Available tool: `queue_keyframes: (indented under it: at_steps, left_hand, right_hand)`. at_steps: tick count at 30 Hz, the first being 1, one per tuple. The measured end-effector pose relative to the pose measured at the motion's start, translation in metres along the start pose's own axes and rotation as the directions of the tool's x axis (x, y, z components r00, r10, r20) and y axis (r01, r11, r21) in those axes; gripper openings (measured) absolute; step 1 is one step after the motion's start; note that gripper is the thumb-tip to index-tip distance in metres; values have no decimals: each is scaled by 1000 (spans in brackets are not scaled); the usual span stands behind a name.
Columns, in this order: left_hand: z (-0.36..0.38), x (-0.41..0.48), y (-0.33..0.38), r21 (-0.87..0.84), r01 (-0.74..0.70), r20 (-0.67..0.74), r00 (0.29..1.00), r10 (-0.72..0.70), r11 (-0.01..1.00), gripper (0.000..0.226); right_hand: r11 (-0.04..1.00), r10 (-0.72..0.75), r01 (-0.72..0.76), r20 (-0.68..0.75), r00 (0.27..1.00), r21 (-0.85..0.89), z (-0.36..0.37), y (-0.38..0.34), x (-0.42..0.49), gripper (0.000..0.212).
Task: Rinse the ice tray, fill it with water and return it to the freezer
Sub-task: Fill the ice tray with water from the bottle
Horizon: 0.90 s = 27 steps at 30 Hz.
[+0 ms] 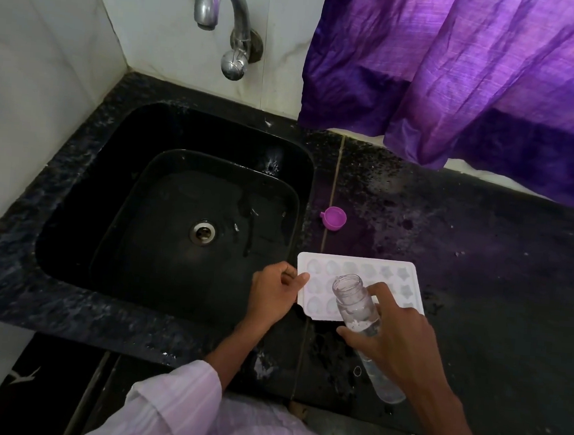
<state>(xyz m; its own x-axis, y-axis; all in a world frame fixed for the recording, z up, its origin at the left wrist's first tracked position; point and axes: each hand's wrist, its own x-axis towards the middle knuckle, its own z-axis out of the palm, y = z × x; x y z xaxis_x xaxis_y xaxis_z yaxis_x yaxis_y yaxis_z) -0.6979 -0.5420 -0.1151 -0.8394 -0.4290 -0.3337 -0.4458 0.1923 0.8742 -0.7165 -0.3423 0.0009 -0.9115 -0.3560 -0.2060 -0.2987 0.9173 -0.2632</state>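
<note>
1. Ice tray (pixel 390 277), white plastic with moulded shaped cells: lying flat on the counter just right of the sink, its near-left corner overhanging the basin edge.
2. Black speckled stone counter (pixel 481 267): wet in patches, bearing the tray and a cap.
3. Black square sink (pixel 117 176): sunk into the counter at the left, metal drain in the middle, film of water on the floor.
4. Purple crinkled curtain (pixel 462 69): hanging over the back right of the counter.
5. Chrome curved tap (pixel 222 16): fixed to the white marble wall above the sink.
6. Clear plastic bottle (pixel 357 308): uncapped, tilted with its mouth over the tray, a little water inside.
7. Right hand (pixel 396 342): wrapped around the bottle's middle, holding it.
8. Left hand (pixel 273 291): pinching the tray's left edge, thumb on top.
9. Small pink plastic cap (pixel 333 217): lying open side up behind the tray, well apart from it.
</note>
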Motion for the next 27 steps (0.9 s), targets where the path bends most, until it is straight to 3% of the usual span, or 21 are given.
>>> queue_keyframes:
  at_steps: [8,16,23,27]
  left_hand:
    - [-10,9,3,110,-54,54,997,48,992,19]
    - [-13,9,4,-34,0,40,999,1,999,13]
    - [-10,6,5,51,-166,-74,983,169,985,12]
    - [-10,2,6,16,-235,-80,969,236,972,16]
  right_hand:
    - [1000,0,0,9,1000,0,2,0,4,65]
    - [1000,-8,9,26,1000,-12,6,0,3,66]
    - [999,-32,33,50,998,-21,10,1,1,63]
    - [999,-29,30,54,998,-18,12,3,0,64]
